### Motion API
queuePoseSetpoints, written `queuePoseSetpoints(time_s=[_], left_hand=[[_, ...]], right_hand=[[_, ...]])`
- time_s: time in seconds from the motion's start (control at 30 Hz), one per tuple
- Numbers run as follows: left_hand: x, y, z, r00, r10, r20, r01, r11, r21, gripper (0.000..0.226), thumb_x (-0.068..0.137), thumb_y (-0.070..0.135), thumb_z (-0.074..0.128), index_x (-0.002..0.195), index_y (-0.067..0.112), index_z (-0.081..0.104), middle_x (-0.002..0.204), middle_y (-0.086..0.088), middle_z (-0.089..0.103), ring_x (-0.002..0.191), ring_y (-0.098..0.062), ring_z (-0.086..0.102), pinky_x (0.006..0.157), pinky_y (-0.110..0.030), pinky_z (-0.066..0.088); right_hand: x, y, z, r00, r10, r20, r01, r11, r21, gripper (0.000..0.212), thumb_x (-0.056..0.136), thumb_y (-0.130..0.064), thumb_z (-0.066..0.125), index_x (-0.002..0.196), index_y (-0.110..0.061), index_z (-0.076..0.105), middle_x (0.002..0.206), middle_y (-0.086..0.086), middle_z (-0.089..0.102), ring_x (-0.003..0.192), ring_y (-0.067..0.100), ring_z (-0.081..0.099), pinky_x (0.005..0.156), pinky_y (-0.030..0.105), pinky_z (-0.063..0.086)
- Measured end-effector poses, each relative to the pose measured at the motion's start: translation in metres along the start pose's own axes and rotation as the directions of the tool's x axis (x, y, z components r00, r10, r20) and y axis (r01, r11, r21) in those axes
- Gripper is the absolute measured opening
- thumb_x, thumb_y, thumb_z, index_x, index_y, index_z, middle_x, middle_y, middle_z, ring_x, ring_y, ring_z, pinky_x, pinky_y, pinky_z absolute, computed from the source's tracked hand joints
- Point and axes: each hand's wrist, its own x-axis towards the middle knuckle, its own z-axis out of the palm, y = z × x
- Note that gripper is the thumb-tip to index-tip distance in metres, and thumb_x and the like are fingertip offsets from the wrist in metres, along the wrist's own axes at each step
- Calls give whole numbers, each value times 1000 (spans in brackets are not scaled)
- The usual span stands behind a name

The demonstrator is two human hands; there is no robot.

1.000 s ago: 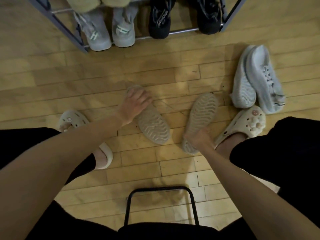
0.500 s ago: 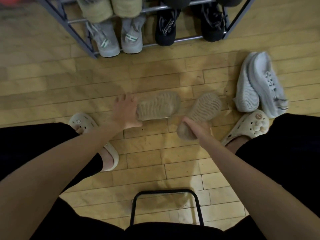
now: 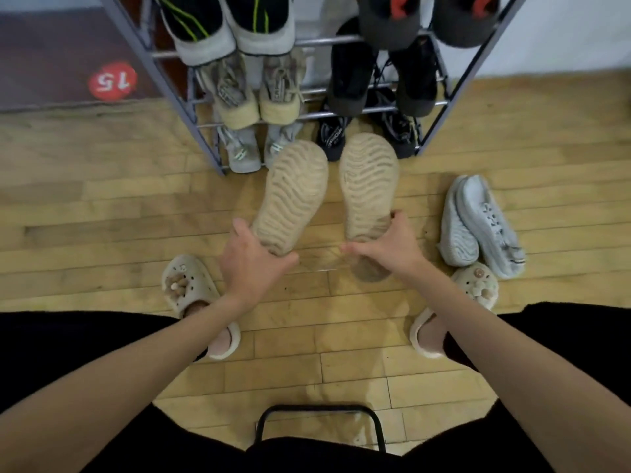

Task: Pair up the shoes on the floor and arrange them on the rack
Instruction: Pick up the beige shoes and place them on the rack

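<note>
Two tan shoes are held soles up, side by side, toes pointing at the rack. My left hand (image 3: 254, 264) grips the heel of the left tan shoe (image 3: 292, 196). My right hand (image 3: 392, 249) grips the heel of the right tan shoe (image 3: 370, 186). The grey metal shoe rack (image 3: 170, 87) stands just beyond them, its shelves filled with paired shoes: grey sneakers (image 3: 242, 151) and black sandals (image 3: 333, 138) on the bottom shelf. A pair of light grey sneakers (image 3: 478, 227) lies on its side on the floor at the right.
My feet wear cream clogs, the left clog (image 3: 191, 291) and the right clog (image 3: 474, 288), on the wooden floor. A black metal stool frame (image 3: 321, 409) is below me. A red round sticker (image 3: 112, 80) marks the wall base at left.
Both tan shoes have been lifted off the floor and turned so they lie parallel, toes toward the rack. The view has tilted up, showing more rack shelves.
</note>
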Motion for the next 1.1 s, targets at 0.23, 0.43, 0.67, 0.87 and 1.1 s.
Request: queuePoseSetpoints(time_s=[0.23, 0.43, 0.67, 0.87, 1.1], left_hand=[[-23, 20, -39, 998, 0, -66, -10, 987, -161, 77, 51, 49, 83, 105, 15, 40, 96, 0, 54, 83, -18, 56, 62, -31, 43], [-13, 36, -80, 962, -41, 270, 181, 837, -517, 65, 58, 52, 83, 107, 17, 59, 105, 1, 61, 91, -16, 60, 76, -35, 52], [-6, 37, -92, 837, -66, 543, 493, 522, -696, 63, 55, 49, 79, 107, 13, 72, 105, -9, 74, 96, -29, 69, 87, -45, 53], [-19, 3, -72, 739, -156, 656, 655, 395, -644, 24, 85, 25, 56, 89, 5, 69, 76, -10, 70, 63, -24, 60, 61, -32, 47], [-15, -44, -51, 664, -269, 697, 746, 303, -594, 35, 80, 30, 62, 99, 3, 71, 101, -16, 71, 83, -30, 63, 74, -38, 51]], right_hand=[[-30, -16, -35, 948, 115, 297, -290, 696, 657, 63, 72, -11, 79, 128, 0, 53, 114, 13, 70, 100, 28, 70, 76, 36, 57], [-40, -41, -53, 869, -91, 487, -333, 619, 711, 24, 76, 7, 50, 75, -17, 44, 84, 2, 62, 66, 17, 62, 69, 37, 51], [-15, -28, -24, 944, 321, 78, -289, 686, 668, 32, 87, 13, 41, 115, -2, 48, 100, 15, 61, 74, 17, 59, 51, 20, 50], [-18, 6, 49, 959, 249, 138, -252, 968, 4, 22, 92, -5, 49, 114, 0, 54, 97, 16, 60, 75, 21, 61, 55, 27, 51], [8, 20, 62, 948, 130, 291, 118, 704, -700, 37, 97, -15, 47, 132, -3, 48, 128, 13, 55, 120, 29, 52, 84, 30, 43]])
